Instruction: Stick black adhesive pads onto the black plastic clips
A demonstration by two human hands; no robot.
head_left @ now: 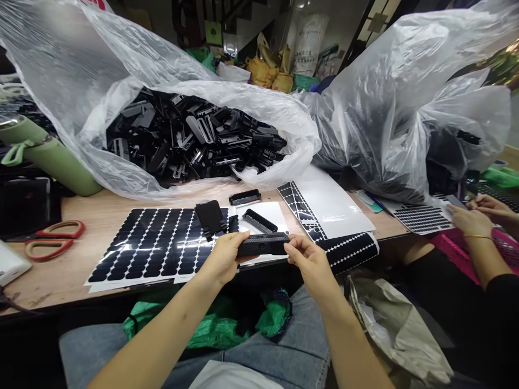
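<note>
Between my two hands, above the table's front edge, is a long black plastic part with a textured face and a small round spot. My left hand grips its left end, thumb on top. At the right end, the fingers of my right hand pinch its corner. Just behind lie two black hollow plastic housings, one nearer and one farther. A flat black piece with prongs rests on a sheet of black stickers to the left.
An open plastic bag full of black parts stands behind. Red-handled scissors and a green bottle are at left. More sticker sheets overhang the edge at right, where a co-worker's hands hold a small piece.
</note>
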